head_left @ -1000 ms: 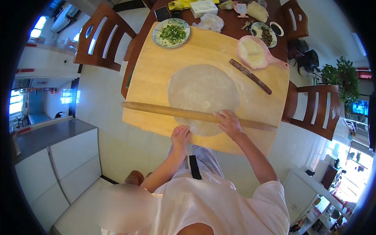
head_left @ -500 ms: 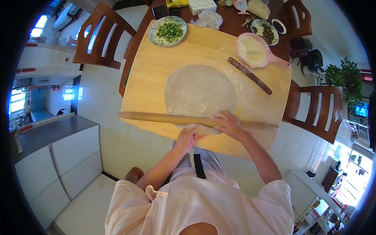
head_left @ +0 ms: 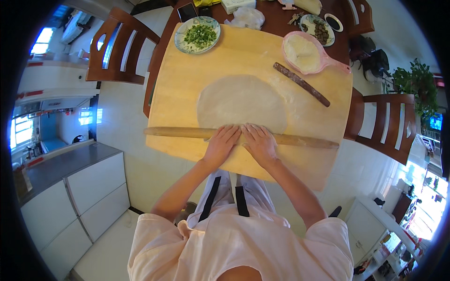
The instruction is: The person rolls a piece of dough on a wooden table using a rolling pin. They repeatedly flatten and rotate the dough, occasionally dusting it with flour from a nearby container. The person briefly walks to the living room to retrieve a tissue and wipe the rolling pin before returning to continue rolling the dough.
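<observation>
A round, thin sheet of pale dough (head_left: 239, 99) lies on the wooden board (head_left: 183, 77). Across its near part runs a long wooden rolling pin (head_left: 176, 132); the dough's near edge is hidden beneath my hands. My left hand (head_left: 222, 143) lies flat over the pin's middle, fingers stretched forward and close together. Right beside it, nearly touching, my right hand (head_left: 258, 143) rests on the pin too, its fingers extended and slightly spread. Beyond the dough to the right is a shorter dark rolling pin (head_left: 301, 84), dusted with flour.
At the board's far left stands a plate of chopped green onion (head_left: 200, 35). A pink handled bowl of flour (head_left: 302, 54) sits far right, near a plate with dark brown pieces (head_left: 320, 32). A plastic bag (head_left: 248, 18) lies behind. Wooden chairs (head_left: 123, 49) flank the table.
My left hand has risen from the dough's near edge onto the pin. My right hand has shifted left to join it. The pin sits slightly farther from me.
</observation>
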`<state>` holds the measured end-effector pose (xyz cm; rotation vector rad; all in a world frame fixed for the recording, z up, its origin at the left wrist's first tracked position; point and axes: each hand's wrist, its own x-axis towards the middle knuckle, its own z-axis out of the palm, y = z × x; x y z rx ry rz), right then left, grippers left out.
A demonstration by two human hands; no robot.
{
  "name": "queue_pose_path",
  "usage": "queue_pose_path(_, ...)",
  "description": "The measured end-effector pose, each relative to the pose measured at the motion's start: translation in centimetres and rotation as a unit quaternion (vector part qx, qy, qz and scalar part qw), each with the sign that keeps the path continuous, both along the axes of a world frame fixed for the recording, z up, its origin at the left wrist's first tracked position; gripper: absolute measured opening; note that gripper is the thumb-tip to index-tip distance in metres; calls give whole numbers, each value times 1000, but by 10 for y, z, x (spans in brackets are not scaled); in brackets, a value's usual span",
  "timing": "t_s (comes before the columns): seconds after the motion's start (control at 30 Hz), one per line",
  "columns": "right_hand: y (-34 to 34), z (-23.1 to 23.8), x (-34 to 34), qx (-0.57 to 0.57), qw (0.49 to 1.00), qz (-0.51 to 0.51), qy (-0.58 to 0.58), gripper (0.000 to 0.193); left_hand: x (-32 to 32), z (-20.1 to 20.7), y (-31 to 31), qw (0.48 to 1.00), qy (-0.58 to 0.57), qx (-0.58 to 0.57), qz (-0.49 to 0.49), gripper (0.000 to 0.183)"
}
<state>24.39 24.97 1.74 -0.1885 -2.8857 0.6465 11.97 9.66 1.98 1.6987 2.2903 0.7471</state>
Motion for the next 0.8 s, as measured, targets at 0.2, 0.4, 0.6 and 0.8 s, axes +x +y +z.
queue_pose_path(0.2, -26, -15, 20, 31, 998, -41, 29, 48, 11, -14, -14, 1000, 5, -21, -2, 50)
queue_pose_path(0.4, -36, -3, 26, -29, 997, -31, -72, 46, 11, -4, -21, 995, -47, -78, -36, 55)
queue_pose_path(0.6, -28, 13, 21, -114, 987, -35, -108, 55, -9, 21, -26, 990, -74, -112, -44, 55)
queue_pose_path(0.8, -81, 17, 31, -130, 984, -99, -67, 60, 33, -5, -61, 999, -48, -17, 15, 54)
